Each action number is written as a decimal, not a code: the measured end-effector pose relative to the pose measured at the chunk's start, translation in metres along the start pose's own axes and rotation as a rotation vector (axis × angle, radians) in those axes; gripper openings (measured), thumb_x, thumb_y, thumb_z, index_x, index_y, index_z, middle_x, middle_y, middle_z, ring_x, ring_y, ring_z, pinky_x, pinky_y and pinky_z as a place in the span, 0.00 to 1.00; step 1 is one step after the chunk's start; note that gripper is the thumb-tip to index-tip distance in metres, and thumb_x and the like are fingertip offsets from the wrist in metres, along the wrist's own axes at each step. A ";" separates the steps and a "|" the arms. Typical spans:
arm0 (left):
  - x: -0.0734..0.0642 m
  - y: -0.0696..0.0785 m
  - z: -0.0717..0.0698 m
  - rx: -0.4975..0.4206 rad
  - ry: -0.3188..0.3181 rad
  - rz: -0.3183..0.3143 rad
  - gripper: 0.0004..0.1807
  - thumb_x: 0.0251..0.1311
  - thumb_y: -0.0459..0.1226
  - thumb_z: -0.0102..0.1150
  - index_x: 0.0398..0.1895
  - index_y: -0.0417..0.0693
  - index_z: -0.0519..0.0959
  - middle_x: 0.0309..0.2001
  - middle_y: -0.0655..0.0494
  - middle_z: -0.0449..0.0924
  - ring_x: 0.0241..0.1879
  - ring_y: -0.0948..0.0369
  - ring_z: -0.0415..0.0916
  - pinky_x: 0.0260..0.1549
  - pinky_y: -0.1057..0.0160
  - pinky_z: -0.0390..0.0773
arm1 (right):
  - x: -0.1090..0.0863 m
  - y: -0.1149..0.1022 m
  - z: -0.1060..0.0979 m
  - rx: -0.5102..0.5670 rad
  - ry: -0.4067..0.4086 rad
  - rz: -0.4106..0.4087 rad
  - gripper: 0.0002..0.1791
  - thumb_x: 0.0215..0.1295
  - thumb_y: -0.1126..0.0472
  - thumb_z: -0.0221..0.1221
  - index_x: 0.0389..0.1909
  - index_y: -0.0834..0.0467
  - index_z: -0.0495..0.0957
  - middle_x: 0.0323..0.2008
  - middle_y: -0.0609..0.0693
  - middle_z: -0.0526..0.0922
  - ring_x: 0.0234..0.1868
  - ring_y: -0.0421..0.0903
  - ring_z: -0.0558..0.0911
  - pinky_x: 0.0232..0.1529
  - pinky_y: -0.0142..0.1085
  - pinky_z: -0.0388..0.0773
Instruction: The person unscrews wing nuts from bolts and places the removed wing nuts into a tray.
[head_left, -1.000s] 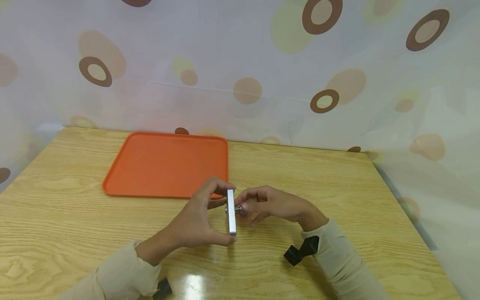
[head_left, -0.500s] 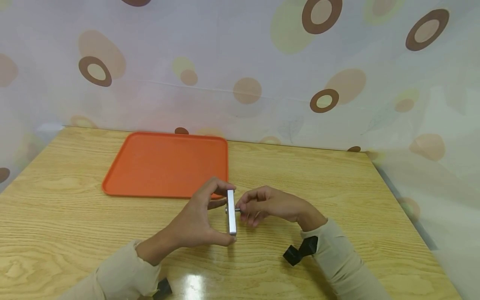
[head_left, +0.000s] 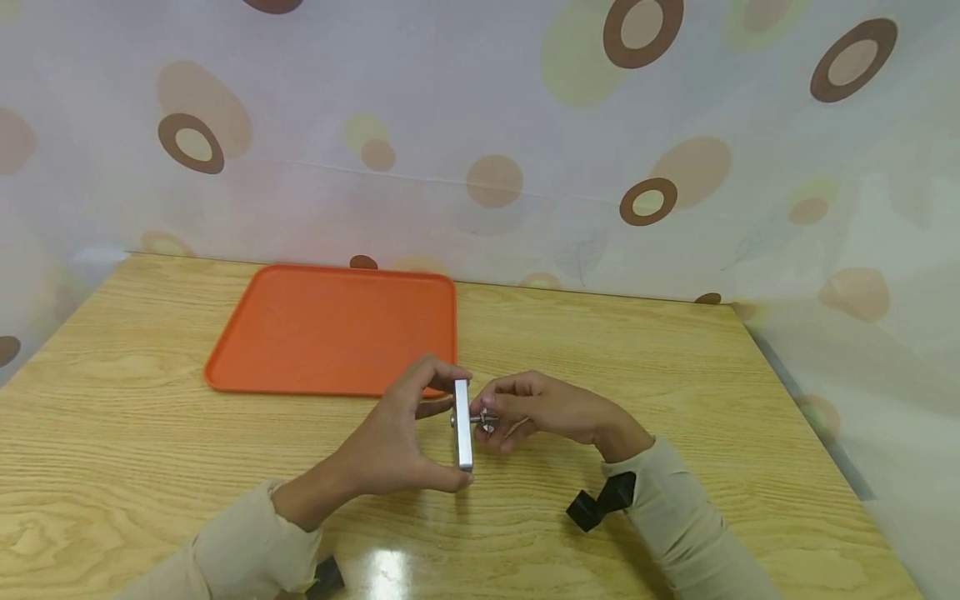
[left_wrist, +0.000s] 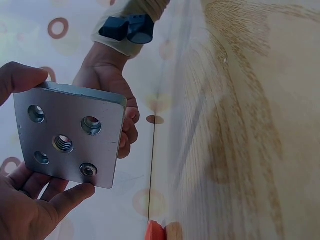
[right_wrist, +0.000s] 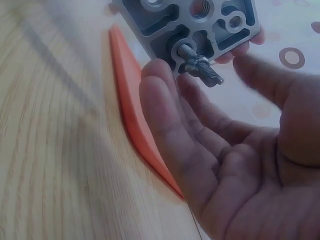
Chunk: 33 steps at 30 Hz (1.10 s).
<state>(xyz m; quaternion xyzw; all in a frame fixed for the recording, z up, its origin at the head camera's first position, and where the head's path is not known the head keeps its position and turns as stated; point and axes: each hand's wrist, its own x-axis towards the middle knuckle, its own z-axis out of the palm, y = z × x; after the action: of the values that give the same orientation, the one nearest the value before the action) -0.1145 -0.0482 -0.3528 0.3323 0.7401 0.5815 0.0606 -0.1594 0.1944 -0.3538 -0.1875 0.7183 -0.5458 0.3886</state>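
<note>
I have the left hand (head_left: 386, 446) gripping the metal plate (head_left: 462, 427) by opposite edges, raised over the tabletop (head_left: 600, 354). A bolt (right_wrist: 212, 78) runs through one corner hole, its nut (right_wrist: 196, 65) partway along, apart from the plate. The right hand's (head_left: 558, 408) fingers, which just now covered the nut, have parted around it, thumb clear; I judge that a pause between turns. Beyond lies the orange tray (head_left: 337, 329).

no readable text, labels, brands, numbers or signs, in any view
</note>
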 end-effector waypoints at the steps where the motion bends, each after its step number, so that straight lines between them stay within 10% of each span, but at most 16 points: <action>1: 0.000 0.000 0.000 0.000 0.000 0.001 0.43 0.34 0.30 0.77 0.60 0.43 0.67 0.57 0.47 0.70 0.59 0.49 0.70 0.64 0.48 0.79 | 0.000 0.000 0.000 0.009 0.013 0.017 0.24 0.78 0.50 0.48 0.56 0.68 0.75 0.39 0.48 0.87 0.38 0.43 0.87 0.43 0.38 0.89; 33: -0.001 0.002 0.001 -0.005 0.004 -0.044 0.45 0.33 0.30 0.77 0.61 0.47 0.66 0.59 0.50 0.68 0.61 0.49 0.70 0.65 0.52 0.79 | -0.003 -0.003 -0.001 0.043 0.004 -0.011 0.18 0.68 0.65 0.59 0.54 0.73 0.74 0.35 0.43 0.86 0.33 0.38 0.85 0.39 0.32 0.89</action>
<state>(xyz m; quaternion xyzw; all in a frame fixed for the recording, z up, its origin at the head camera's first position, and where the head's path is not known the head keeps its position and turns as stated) -0.1125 -0.0474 -0.3511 0.3146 0.7460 0.5824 0.0724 -0.1586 0.1957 -0.3499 -0.1816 0.7061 -0.5637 0.3881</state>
